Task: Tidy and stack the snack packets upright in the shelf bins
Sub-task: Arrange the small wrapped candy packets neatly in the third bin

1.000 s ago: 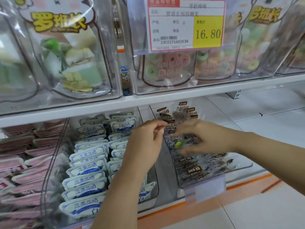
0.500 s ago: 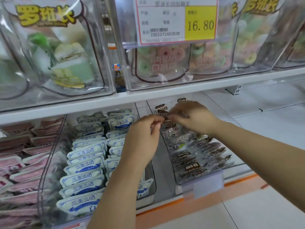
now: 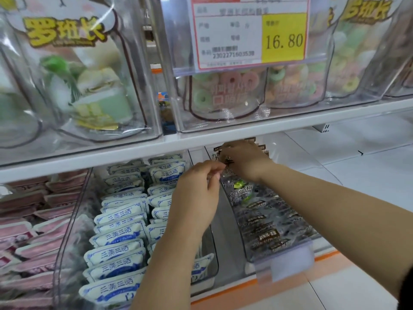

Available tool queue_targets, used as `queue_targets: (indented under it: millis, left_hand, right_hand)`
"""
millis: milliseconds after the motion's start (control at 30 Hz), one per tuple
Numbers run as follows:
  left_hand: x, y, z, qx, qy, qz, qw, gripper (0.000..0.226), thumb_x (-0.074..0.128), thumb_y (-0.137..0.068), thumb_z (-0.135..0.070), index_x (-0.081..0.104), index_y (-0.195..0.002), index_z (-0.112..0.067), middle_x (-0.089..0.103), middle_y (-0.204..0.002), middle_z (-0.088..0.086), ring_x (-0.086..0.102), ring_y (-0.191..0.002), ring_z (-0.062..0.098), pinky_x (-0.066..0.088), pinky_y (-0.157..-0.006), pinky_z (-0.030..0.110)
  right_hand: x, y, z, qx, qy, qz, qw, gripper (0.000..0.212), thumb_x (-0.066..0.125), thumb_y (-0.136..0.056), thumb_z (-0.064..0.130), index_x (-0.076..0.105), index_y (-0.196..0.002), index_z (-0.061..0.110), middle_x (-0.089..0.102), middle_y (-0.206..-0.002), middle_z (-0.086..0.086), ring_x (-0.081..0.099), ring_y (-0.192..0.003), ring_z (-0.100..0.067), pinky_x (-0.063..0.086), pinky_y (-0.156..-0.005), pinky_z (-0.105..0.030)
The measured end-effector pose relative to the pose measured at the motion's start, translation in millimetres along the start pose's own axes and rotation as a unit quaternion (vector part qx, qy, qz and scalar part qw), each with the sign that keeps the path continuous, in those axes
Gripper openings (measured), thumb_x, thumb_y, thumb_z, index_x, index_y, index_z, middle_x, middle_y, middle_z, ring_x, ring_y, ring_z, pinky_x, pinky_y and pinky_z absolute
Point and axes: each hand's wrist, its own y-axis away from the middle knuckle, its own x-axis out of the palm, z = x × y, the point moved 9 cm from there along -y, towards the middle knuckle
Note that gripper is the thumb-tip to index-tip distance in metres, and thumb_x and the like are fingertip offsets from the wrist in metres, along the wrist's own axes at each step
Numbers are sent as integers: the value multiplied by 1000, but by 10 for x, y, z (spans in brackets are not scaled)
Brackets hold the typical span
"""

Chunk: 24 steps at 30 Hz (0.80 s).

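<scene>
Head view: both hands (image 3: 196, 193) (image 3: 243, 159) pinch dark packets (image 3: 259, 218) in clear bin (image 3: 288, 249).

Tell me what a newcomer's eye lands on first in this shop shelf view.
The yellow price tag reading 16.80 at top centre stands out first, clipped on a clear bin of ring candies. Below the shelf, both hands meet at the back of the dark packets on the right. Left of them, rows of white-and-blue packets fill the middle bin.
</scene>
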Motion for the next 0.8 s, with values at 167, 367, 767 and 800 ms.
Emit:
queue_targets:
  millis: [167,367,767,800]
  left_hand:
    - [-25,-18,19,3,-10,-8,1000,24,53,-93,-13,66,-110,-25,66,-105,-13,56,-95,-2,33,-72,-4]
    - [-9,-20,-97,7,-60,0,998,25,52,-93,-11,66,-110,-22,67,-107,-9,59,-98,5,38,-74,4]
    - [809,-894,-198,63,-312,259,912,23,54,-94,-22,68,-110,-11,69,-110,2,63,-96,16,47,-86,27]
    - [914,-897,-159,68,-337,308,887,25,55,-94,-24,70,-106,-8,70,-101,2,63,-86,15,47,-80,27]
  right_hand:
    - [-20,170,-88,32,35,5,999,27,53,-89,7,66,-104,24,55,-117,0,55,-104,-25,44,-79,-30]
    - [-95,475,-220,48,-17,-11,999,23,51,-92,28,68,-107,26,55,-129,5,50,-115,-21,40,-94,-33]
    - [65,713,-426,43,-231,59,970,26,47,-95,15,67,-112,17,66,-117,-1,55,-93,-11,39,-84,-20]
    - [66,710,-460,48,-235,52,969,26,48,-94,15,67,-111,18,67,-113,-2,55,-89,-11,39,-80,-20]
